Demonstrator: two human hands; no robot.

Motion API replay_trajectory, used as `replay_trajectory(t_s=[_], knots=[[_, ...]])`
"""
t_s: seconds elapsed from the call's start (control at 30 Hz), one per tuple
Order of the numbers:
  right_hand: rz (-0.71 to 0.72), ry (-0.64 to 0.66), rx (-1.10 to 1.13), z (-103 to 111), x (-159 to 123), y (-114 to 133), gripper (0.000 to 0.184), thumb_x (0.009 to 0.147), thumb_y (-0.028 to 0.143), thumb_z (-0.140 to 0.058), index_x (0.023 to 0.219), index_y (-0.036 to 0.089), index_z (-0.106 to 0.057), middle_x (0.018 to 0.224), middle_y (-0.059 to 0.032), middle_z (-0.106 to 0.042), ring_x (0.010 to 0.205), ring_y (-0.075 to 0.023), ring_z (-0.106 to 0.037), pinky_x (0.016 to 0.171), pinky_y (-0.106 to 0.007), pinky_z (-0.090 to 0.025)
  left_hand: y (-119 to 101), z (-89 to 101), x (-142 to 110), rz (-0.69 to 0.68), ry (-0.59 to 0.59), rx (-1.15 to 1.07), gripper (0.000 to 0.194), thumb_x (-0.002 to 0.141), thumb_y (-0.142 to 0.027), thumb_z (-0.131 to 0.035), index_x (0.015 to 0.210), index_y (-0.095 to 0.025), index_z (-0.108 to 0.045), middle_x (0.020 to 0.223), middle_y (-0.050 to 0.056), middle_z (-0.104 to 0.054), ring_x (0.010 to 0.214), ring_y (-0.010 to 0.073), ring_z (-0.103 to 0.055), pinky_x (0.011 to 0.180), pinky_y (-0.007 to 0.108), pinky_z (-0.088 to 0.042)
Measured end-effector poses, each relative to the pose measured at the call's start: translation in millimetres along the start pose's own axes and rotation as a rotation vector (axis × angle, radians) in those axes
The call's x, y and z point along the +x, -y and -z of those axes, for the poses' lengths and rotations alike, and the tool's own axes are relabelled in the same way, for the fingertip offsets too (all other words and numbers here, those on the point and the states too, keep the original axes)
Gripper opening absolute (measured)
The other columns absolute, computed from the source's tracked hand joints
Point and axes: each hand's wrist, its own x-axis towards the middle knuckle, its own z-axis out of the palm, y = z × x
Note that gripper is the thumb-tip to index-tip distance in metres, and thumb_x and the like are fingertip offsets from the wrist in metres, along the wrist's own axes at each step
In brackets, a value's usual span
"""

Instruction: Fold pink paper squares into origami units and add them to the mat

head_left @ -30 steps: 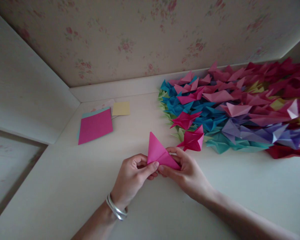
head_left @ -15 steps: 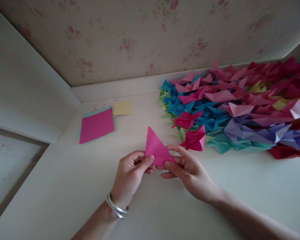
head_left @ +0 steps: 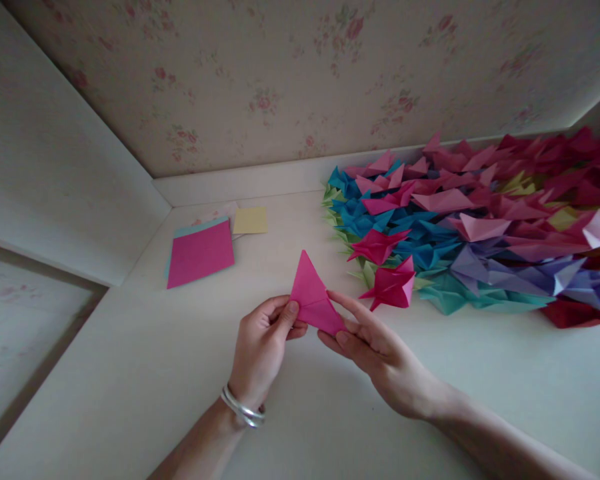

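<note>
Between my two hands is a pink folded origami paper (head_left: 312, 293), a pointed triangular shape with a crease across its middle, held above the white table. My left hand (head_left: 265, 340) pinches its left edge between thumb and fingers. On the other side, my right hand (head_left: 375, 353) grips the lower right corner, its index finger stretched along the right edge. The fingertips behind the paper are partly hidden. Close to my right hand, a finished-looking pink paper crane (head_left: 393, 283) lies at the near edge of a pile.
Many folded paper cranes (head_left: 445, 200) in several colours fill the back right. At the left lie a stack of square magenta sheets (head_left: 201, 255) over light blue ones and a small yellow paper (head_left: 251, 220). A floral wall (head_left: 280, 80) bounds the white table (head_left: 310, 427).
My right index finger has straightened along the paper's right edge, and the paper has turned slightly in my hands. The whole view has shifted a little.
</note>
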Motion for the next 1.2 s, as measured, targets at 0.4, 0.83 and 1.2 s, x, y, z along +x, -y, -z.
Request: replay_trajectory(t_s=[0.4, 0.83, 1.2], knots=[[-0.075, -0.002, 0.038, 3, -1, 1, 0.057, 0.09, 0.041, -0.067, 0.143, 0.036, -0.047, 0.157, 0.0023, -0.039, 0.142, -0.0214, -0.04, 0.12, -0.049, -0.028, 3, 1.5, 4, 0.017, -0.062, -0.07, 0.027, 0.078, -0.035, -0.078, 0.094, -0.013, -0.075, 0.074, 0.003, -0.076, 0.06, 0.0106, -0.066, 0.06, 0.019, -0.057], [0.066, -0.241, -0.292, 10, 4, -3, 0.038, 0.088, 0.026, -0.062, 0.126, 0.03, -0.06, 0.125, -0.0074, -0.068, 0.112, -0.0249, -0.064, 0.095, -0.046, -0.052, -1, 6.6, 9, 0.038, -0.133, -0.149, 0.036, 0.072, -0.036, -0.083, 0.1, -0.015, -0.072, 0.066, -0.002, -0.071, 0.056, 0.0085, -0.066, 0.053, 0.013, -0.053], [0.332, -0.184, -0.655, 8, -2, -2, 0.041, 0.094, 0.012, -0.048, 0.128, 0.034, -0.058, 0.121, -0.0073, -0.05, 0.098, -0.0184, -0.062, 0.078, -0.031, -0.056, -7, 3.1, 1, 0.142, 0.098, -0.15, 0.019, 0.074, -0.028, -0.08, 0.089, -0.016, -0.076, 0.07, 0.0, -0.073, 0.054, 0.0096, -0.067, 0.049, 0.015, -0.054]])
